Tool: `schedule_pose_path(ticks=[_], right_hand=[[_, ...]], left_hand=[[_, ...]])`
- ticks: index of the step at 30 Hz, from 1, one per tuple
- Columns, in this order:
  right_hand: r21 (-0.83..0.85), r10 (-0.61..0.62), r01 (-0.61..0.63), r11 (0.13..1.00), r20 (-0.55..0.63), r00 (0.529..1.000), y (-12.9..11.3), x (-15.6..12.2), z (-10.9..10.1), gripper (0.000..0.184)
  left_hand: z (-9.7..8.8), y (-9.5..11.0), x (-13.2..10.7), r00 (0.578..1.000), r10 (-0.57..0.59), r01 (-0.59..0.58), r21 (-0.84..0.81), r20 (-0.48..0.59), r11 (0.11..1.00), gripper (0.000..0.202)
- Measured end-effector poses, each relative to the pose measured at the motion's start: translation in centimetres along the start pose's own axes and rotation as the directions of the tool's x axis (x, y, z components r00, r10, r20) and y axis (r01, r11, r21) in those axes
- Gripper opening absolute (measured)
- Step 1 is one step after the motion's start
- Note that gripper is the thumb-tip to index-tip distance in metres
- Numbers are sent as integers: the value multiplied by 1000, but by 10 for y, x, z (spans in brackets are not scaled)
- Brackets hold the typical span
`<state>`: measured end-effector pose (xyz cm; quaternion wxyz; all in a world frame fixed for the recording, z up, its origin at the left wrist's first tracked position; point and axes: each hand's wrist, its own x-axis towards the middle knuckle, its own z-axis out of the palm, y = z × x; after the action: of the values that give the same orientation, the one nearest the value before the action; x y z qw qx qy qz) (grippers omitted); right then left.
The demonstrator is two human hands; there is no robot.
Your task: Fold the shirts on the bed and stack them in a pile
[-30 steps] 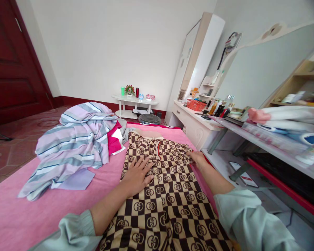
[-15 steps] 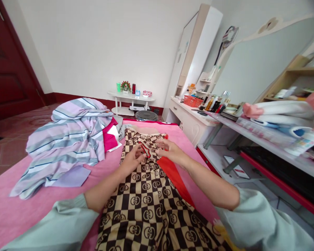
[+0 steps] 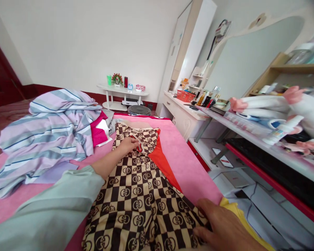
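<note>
A brown and tan checkered garment (image 3: 136,195) lies lengthwise on the pink bed (image 3: 188,167), its right side folded over so the orange lining (image 3: 162,164) shows. My left hand (image 3: 128,144) rests on the garment's far end near the collar, fingers curled down on the cloth. My right hand (image 3: 219,226) is near the bottom of the view, its fingers pinching the garment's near right edge beside a yellow piece of cloth (image 3: 238,212).
A crumpled striped sheet (image 3: 49,129) with a magenta cloth (image 3: 98,134) is piled on the bed's left. A white dresser (image 3: 183,115) with bottles and a red basket, and a cluttered shelf (image 3: 264,136), stand to the right. A small white table (image 3: 122,92) sits by the far wall.
The garment's right side has been folded over, showing orange lining. My right hand moved from the collar area down to the near right edge; my left hand stayed near the collar.
</note>
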<state>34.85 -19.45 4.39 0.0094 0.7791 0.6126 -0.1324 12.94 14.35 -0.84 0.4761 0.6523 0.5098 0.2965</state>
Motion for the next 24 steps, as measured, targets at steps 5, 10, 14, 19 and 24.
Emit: schedule_pose_path(ticks=[5,10,14,19,24], right_hand=[[103,-56,70,992,-136,989,1,5,-2,13],[374,-120,151,915,-103,987,-36,2,-21,21],[491,-282,278,825,-68,957,-77,10,-20,8],[696,-459,283,659,74,885,-111,23,-1,13],[706,-546,384,596,6,837,-122,42,-3,21]], left_hand=[[3,8,10,989,86,-92,-44,-118,995,34],[-5,23,20,972,154,-173,-100,-178,980,47],[-20,28,27,952,203,-228,-89,-229,970,53],[-39,16,31,940,232,-241,-5,-250,970,50],[-48,4,9,903,358,-320,182,-237,930,46]])
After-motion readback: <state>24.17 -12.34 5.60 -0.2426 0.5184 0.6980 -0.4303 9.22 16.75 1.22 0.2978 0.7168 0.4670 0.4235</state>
